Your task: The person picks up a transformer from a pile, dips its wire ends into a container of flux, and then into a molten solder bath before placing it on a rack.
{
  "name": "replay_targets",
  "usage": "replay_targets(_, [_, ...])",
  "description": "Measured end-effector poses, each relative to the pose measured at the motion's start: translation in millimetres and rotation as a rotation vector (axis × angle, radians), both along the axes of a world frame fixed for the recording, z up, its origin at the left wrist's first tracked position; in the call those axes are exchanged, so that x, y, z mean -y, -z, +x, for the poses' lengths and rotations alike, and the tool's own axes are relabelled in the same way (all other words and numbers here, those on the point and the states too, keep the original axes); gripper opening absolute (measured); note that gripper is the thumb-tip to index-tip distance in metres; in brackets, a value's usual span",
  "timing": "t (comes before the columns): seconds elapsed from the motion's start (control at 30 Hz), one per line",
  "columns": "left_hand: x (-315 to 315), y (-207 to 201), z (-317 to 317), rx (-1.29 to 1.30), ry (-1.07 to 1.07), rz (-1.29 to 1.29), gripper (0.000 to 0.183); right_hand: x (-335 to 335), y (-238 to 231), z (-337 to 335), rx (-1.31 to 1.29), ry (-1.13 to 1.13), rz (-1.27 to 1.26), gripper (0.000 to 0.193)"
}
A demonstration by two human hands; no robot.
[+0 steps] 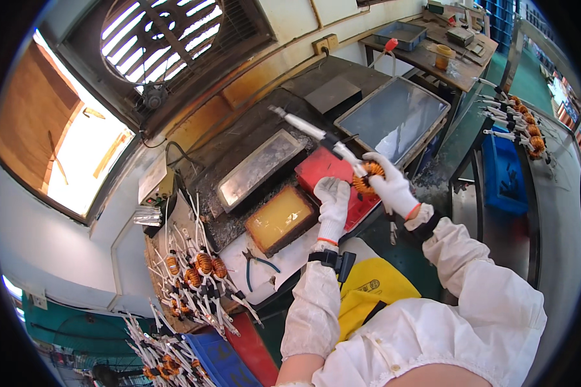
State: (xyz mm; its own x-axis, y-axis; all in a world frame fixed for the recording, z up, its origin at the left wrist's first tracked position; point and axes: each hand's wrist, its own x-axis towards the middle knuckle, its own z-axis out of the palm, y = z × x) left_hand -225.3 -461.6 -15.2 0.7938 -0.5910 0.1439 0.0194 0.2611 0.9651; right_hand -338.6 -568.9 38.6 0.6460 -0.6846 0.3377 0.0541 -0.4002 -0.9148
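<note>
My right hand, in a white glove, is closed around a toroidal coil wound with copper wire. Its long white-sleeved lead with a black section slants up and left over the bench, ending in a bare silvery tip. Beside it, my left hand, also gloved, is held with its fingers curled together over a red box; whether anything sits in those fingers is hidden. Left of that hand lies a rectangular tray of amber liquid. Behind the tray is a long metal trough with a silvery surface.
Cutting pliers lie on the white front board. Several finished-looking coils are heaped at the left. A grey liquid-filled tray stands at the back right. More coils hang on a rack above a blue bin.
</note>
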Motion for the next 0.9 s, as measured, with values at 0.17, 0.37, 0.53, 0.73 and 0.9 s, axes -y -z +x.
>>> replay_targets(0.17, [-9.0, -1.2, 6.5, 0.083, -0.046, 0.165, 0.052, 41.2, -21.5, -39.7, 0.168, -0.23, 0.729, 0.049])
replay_targets(0.37, [-9.7, -21.1, -0.5, 0.088, -0.007, 0.239, 0.053, 72.1, -24.6, -87.8, -0.11, 0.101, 0.394, 0.046])
replay_targets(0.53, [-5.5, -26.4, -6.0, 0.102, 0.037, 0.308, 0.056, 89.0, -8.8, -107.9, -0.419, 0.349, 0.012, 0.045])
replay_targets(0.73, [-4.9, -21.1, -1.4, 0.094, 0.065, 0.323, 0.058, 93.9, 6.7, -119.1, -0.676, 0.438, -0.369, 0.041])
replay_targets(0.9, [-2.1, -11.4, 3.3, 0.111, 0.066, 0.305, 0.058, 95.4, 4.5, -121.8, -0.739, 0.409, -0.503, 0.036])
